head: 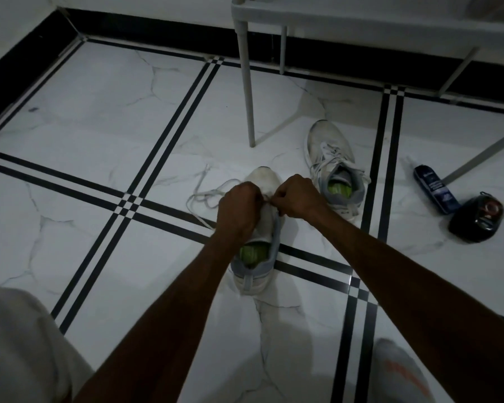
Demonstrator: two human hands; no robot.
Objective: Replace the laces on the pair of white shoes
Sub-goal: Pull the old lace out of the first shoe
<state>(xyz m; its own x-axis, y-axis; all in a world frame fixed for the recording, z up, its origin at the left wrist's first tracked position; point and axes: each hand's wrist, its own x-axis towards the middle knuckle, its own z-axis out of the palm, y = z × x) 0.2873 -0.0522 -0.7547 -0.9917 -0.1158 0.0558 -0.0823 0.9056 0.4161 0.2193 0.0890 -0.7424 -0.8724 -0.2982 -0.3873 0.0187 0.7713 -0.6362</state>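
Both hands meet over the near white shoe [264,181], which stands on the white marble-look floor [99,117] with its toe pointing away and its heel toward the person. The left hand [239,207] lies on the shoe's left side with its fingers curled in over the tongue area, and the right hand [296,196] comes in from the right with fingers bent — thumb and fingertips of both hands pinch together at the same spot on top of the shoe, where a short bit of white lace shows between them. The light is dim, so the exact eyelet cannot be made out. A loose length of white lace [204,196] trails from under the left hand across the floor to the left, looping and ending near a black tile stripe. Inside the shoe, a green insole [252,254] shows at the opening, ringed by a pale blue collar. The second white shoe [332,167] sits farther off to the right, apart from the first, toe also pointing away, its laces slack and spread — a green insole shows in it as well. A white table leg [246,82] stands on the floor just beyond the two shoes. Well to the right lie a dark blue bottle [435,189] on its side and, just beside it, a round black container [476,218].
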